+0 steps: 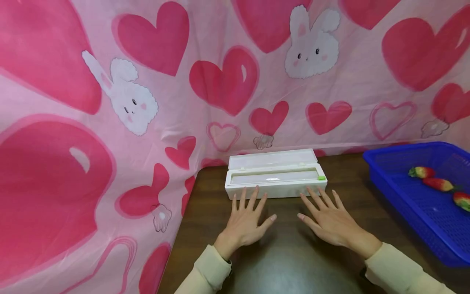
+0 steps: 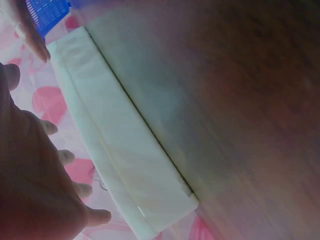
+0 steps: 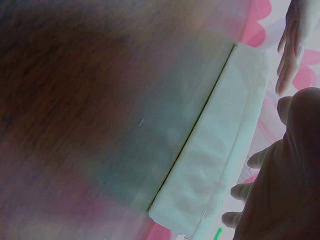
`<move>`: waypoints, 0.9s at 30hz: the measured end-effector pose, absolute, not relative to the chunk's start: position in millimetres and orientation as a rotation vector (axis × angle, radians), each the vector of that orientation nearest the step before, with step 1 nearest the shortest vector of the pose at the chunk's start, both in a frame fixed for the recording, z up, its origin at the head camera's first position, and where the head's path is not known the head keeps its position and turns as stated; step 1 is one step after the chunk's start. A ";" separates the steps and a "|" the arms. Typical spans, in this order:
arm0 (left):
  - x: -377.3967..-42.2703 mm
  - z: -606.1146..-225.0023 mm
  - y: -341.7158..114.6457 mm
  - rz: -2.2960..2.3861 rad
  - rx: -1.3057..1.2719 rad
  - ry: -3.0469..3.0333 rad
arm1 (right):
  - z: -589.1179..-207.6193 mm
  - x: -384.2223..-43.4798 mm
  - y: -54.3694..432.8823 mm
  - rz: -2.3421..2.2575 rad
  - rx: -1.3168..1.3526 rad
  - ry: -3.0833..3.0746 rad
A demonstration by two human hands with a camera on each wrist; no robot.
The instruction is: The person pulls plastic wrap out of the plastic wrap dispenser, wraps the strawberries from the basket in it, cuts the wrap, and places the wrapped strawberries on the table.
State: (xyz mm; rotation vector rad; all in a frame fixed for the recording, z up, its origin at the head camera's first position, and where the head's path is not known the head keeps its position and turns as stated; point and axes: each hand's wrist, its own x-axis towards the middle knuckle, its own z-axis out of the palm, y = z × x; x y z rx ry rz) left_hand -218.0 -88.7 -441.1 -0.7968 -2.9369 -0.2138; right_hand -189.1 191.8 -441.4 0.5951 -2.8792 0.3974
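A long white box (image 1: 273, 191) stands on the dark wooden table, its hinged lid (image 1: 273, 159) tipped back toward the cloth. Inside the box lies a pale roll (image 1: 273, 177), and a small green piece (image 1: 321, 178) sits at the right end of its rim. In front of the box, my left hand (image 1: 245, 224) is spread palm down, fingers straight, its fingertips near the front wall in the head view. My right hand (image 1: 332, 223) mirrors it on the other side, fingers spread and holding nothing. Both wrist views show the white front wall (image 2: 125, 130) beyond the fingers.
A blue plastic basket (image 1: 400, 196) stands at the right of the table (image 1: 279, 261), with strawberries (image 1: 438, 184) in it. Pink cloth (image 1: 220, 32) printed with hearts and rabbits hangs behind the table and along its left side.
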 end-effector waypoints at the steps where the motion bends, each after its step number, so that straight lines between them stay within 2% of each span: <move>1: -218.8 -440.7 -88.6 -0.214 -0.795 -2.937 | -441.3 -190.0 192.0 0.395 0.596 -2.882; 15: -227.9 -431.9 -92.4 -0.251 -0.776 -2.954 | -438.3 -202.8 190.9 0.348 0.620 -2.808; 27: -267.5 -419.4 -91.4 -0.204 -0.769 -2.922 | -429.9 -244.1 193.8 0.275 0.618 -2.731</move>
